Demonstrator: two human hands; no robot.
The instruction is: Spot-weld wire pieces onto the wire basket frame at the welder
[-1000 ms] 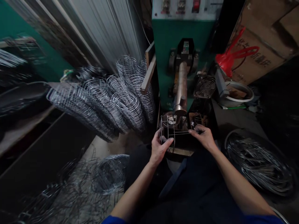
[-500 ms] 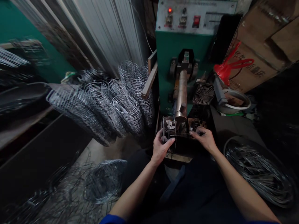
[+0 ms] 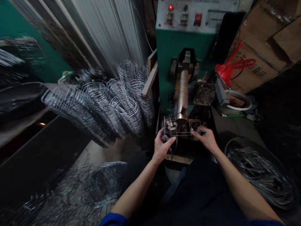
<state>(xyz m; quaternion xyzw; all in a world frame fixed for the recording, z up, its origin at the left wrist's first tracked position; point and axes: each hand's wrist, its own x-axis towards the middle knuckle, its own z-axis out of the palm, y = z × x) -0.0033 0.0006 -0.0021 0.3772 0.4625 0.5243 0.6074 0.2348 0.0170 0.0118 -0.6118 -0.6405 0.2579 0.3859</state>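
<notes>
Both hands closed on our wire cage (image 3: 175, 133): left hand (image 3: 162, 146) grips its round end, right hand (image 3: 205, 138) pinches the rods, directly under the welder's copper arm (image 3: 182, 94).

It is dim in here, the light falling from above onto the green metal machine housing (image 3: 174, 66) and the stacked silvery wire coils (image 3: 113, 103), whose loops catch small glints. A red indicator lamp (image 3: 170, 7) glows on the pale control panel. The lower corners and the right side sink into near black, and the dark lap below swallows detail. Straight lines bow outward toward the edges, and the left margin smears into soft blur; the centre is sharpest.
</notes>
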